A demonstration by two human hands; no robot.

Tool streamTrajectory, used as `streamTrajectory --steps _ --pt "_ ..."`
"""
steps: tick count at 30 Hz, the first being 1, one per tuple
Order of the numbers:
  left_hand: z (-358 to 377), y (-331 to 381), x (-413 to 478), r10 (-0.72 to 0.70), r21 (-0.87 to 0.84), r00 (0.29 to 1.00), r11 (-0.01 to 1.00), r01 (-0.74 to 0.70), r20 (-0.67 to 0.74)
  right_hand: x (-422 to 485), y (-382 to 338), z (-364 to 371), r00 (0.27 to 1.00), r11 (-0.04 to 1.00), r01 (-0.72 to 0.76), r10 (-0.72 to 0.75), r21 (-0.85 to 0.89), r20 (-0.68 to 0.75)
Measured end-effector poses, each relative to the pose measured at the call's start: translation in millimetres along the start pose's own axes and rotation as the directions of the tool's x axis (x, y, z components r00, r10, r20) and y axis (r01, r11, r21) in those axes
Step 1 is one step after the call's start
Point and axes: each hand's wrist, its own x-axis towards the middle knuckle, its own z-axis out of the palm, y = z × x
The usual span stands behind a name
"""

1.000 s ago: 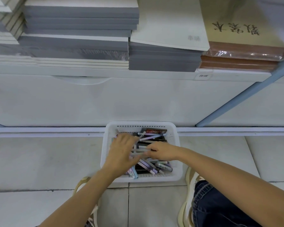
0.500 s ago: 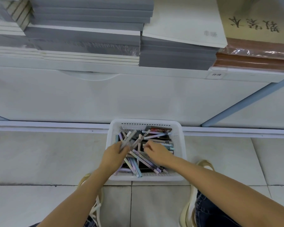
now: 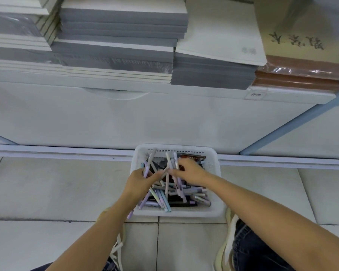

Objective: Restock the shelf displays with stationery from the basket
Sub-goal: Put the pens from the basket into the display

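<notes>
White laminate shelving (image 3: 164, 118) fills the upper half of the view, its blank front panel dropping to a pale rail at floor level; below it lie large pale grey floor tiles (image 3: 47, 192). On the shelf board sit tall stacks of grey-edged paper pads (image 3: 115, 55), some in clear film; to their right is a lower grey stack topped by a plain white cover (image 3: 213, 75), and further right a brown-edged, film-wrapped stack with a tan calligraphy cover (image 3: 301, 79). A blue-grey metal strut (image 3: 292, 126) slants down from the shelf's right end to the rail.

The white perforated plastic basket (image 3: 188, 213) stands on the tiles, its far rim against the rail; it holds a jumble of loose pastel pens (image 3: 196, 196) over some dark flat packs. Dark blue jeans (image 3: 249, 249) and cream lace-up shoes (image 3: 226, 241) show on either side of the forearms.

Both hands are over the basket, close together; the left hand (image 3: 140, 182) grips a fanned bunch of lilac and grey pens (image 3: 150, 159) that points toward the far rim; the right hand (image 3: 190, 172), just beside it, has its fingers curled round a few pale slim pens (image 3: 171, 163) held upright. A small white price label (image 3: 256, 94) sits on the shelf edge.
</notes>
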Motion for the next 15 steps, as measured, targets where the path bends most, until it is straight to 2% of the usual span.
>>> streamTrajectory --steps 3,5,9,12,15 --pt "3.9 34.2 -10.5 0.078 -0.088 0.992 0.994 -0.069 0.098 -13.6 -34.1 -32.4 1.000 0.935 0.010 -0.009 0.356 -0.005" --pt "4.9 55.5 -19.8 0.137 -0.161 0.981 0.980 -0.114 0.135 -23.4 -53.4 -43.8 0.998 0.869 0.053 -0.061 0.493 -0.001" --pt "-2.2 88.5 -39.1 0.200 -0.276 0.974 0.947 -0.163 0.110 -42.5 -82.7 -54.3 0.993 0.819 0.110 -0.109 0.564 -0.034" --pt "-10.9 106.8 -55.4 0.258 -0.290 0.957 0.933 -0.212 0.132 -56.0 -97.9 -59.2 0.989 0.762 0.147 -0.135 0.630 -0.067" --pt "-19.7 117.6 -67.4 0.320 -0.332 0.942 0.904 -0.271 0.102 -67.9 -110.6 -70.6 0.975 0.704 0.222 -0.146 0.674 -0.168"
